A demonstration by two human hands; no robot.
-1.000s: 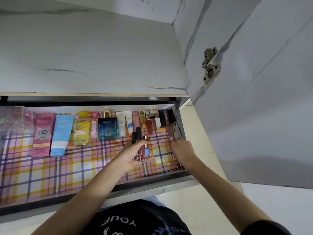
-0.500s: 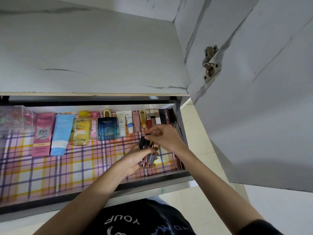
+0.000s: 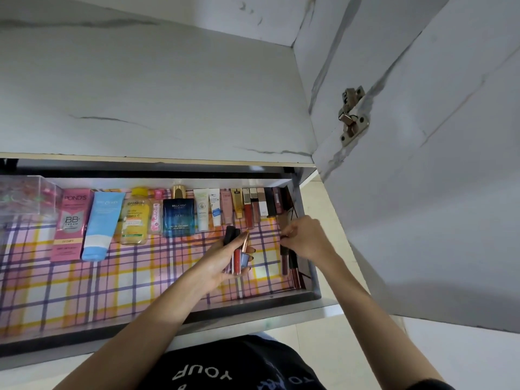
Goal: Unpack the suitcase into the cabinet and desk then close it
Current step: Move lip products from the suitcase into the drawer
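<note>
Underneath a pale panel [image 3: 140, 94] printed with thin grey marble veins, a shallow drawer [image 3: 197, 316] stood pulled out toward the person. To its right hung the open cabinet door [image 3: 436, 192] in the same veined finish, its metal hinge [image 3: 351, 116] bright and angular. Cream floor tiles [image 3: 464, 358] showed below the door.

A glossy plaid liner [image 3: 84, 285] in pink, yellow and purple covered the drawer's bottom. Along the back wall lay a neat row. It began with a clear, hard plastic box [image 3: 28, 198], a flat pink carton [image 3: 71, 223] and a soft blue squeeze tube [image 3: 100, 223]. Next came a translucent yellow bottle [image 3: 135, 218] and a square blue cologne bottle [image 3: 178, 218] with a gold cap. Small white tubes and slender lipsticks [image 3: 254, 206] finished the row.

The left hand [image 3: 222, 260] hovered palm-up over the liner near the drawer's right end. Its fingers were curled around a bundle of lip-gloss tubes [image 3: 239, 254], thin cylinders with dark caps pointing toward the back, one cap rose-gold.

The right hand [image 3: 306, 237] reached to the drawer's right wall. Its fingers were drawn together, pinching the dark cap end of a slim tube [image 3: 284, 261] that lay lengthwise against that wall, just beside another tube [image 3: 294, 270] of the same kind.
</note>
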